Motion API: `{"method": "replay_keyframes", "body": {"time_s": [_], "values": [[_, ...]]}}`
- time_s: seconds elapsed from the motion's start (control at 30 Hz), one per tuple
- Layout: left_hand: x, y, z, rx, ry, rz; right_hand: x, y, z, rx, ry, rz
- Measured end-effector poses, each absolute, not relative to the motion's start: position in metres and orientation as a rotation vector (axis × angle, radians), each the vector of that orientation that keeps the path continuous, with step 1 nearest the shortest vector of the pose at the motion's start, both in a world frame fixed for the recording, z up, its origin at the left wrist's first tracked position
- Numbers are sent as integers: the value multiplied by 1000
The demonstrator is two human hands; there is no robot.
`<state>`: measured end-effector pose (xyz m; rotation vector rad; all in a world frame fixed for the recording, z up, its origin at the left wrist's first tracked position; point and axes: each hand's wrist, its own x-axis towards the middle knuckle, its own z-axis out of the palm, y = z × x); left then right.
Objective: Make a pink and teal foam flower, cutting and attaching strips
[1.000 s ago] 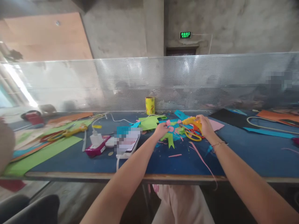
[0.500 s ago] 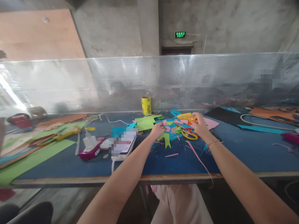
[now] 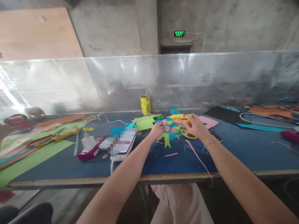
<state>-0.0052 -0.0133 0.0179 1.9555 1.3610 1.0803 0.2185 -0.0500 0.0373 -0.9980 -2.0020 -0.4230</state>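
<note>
My right hand (image 3: 194, 125) is closed around a yellow glue gun (image 3: 177, 117), whose nozzle points left over the colored paper. My left hand (image 3: 157, 129) is closed, its fingertips pinched at the edge of a blue, pink and green paper piece (image 3: 168, 128). A green paper strip with a notched end (image 3: 167, 140) hangs toward me from that piece. Yellow-handled scissors (image 3: 188, 135) lie just below my right hand, partly hidden by it. Behind my left hand lies a green paper sheet (image 3: 145, 123).
A phone (image 3: 126, 141) rests on a white block left of my forearm, beside a purple power strip (image 3: 90, 152) with a white plug. A yellow tape roll (image 3: 145, 105) stands by the perforated metal screen (image 3: 130, 84). Black paper (image 3: 225, 116) lies right; another glue gun (image 3: 67, 134) lies left.
My right hand has shifted left with the glue gun, bringing its nozzle nearer the paper piece and my left hand. The left hand stays about where it was.
</note>
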Motion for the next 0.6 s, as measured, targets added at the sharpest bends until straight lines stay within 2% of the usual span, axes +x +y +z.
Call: {"method": "replay_keyframes", "body": {"time_s": [0.6], "values": [[-2,-11,16,1943,1403,1086,212,-59,41,-827,-1912,-339]]}}
